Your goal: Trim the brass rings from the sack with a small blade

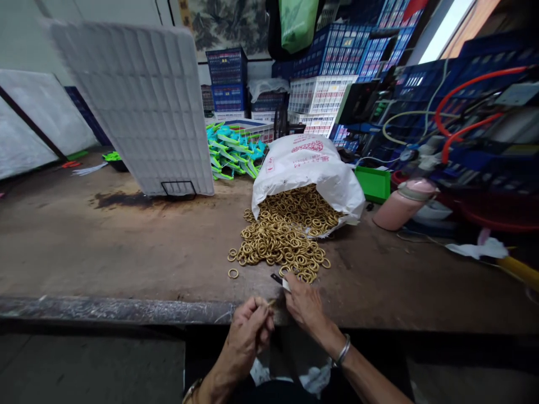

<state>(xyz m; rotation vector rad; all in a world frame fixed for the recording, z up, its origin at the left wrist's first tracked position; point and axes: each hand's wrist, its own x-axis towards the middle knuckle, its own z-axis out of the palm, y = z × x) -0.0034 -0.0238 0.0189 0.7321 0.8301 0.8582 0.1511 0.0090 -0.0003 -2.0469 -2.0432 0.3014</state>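
My left hand (251, 328) is closed in a pinch at the table's front edge. A small gold ring (272, 303), seen almost edge-on, pokes out from between its fingertips. Just to the right, my right hand (306, 306) is closed around a thin tool (278, 279) with a dark flat tip and a pale part by the fingers; its exact kind is hard to make out. Beyond the hands lies a heap of gold rings (273, 241), spilling from the open mouth of a white woven sack (298, 160). One loose ring (233, 273) rests left of the heap.
A white ribbed panel (138, 106) stands upright in a wire stand (179, 189) on the brown table (126, 252). Behind are green and blue plastic pieces (236, 150) and stacked crates (324, 92). A pink bottle (404, 205) and a green tray (373, 184) stand right of the sack.
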